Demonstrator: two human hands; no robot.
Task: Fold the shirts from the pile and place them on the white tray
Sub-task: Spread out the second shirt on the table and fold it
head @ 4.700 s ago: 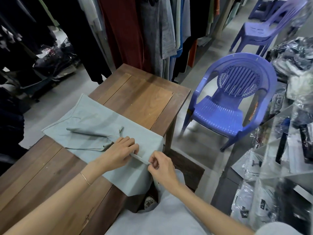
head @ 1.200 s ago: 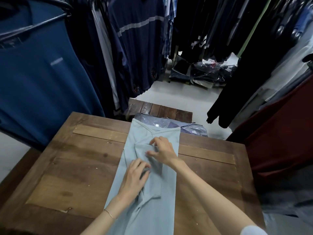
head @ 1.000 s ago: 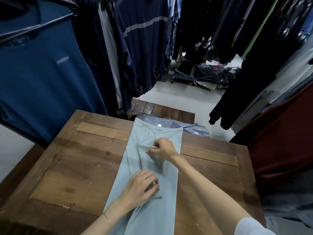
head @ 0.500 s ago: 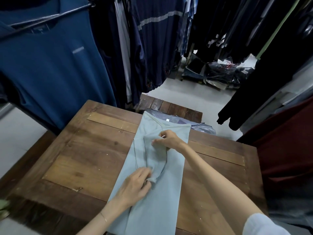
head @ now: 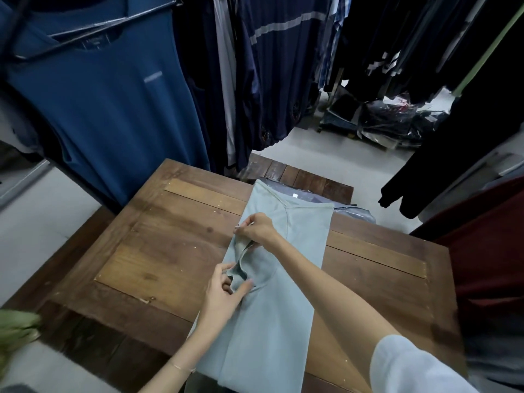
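A pale grey-green shirt [head: 283, 313] lies lengthwise on the wooden table [head: 170, 251], folded into a long narrow strip with its V-neck at the far end. Its sleeve lies folded along the strip's left edge. My right hand [head: 259, 229] pinches the upper end of that sleeve near the shoulder. My left hand [head: 225, 293] pinches the sleeve's lower end at the cuff. The shirt's near end hangs over the table's front edge. No white tray is in view.
Plastic-wrapped garments [head: 348, 212] lie behind the table's far edge on a lower wooden bench [head: 300, 177]. A blue T-shirt [head: 107, 114] on a hanger and racks of dark clothes crowd the far side. Dark red clothes [head: 493, 245] hang at right. Bagged clothes lie on the floor.
The view swung from the table end near a purple chair to this side. Over the last second both hands drew the sleeve leftward onto the strip's left edge, now pinching its ends.
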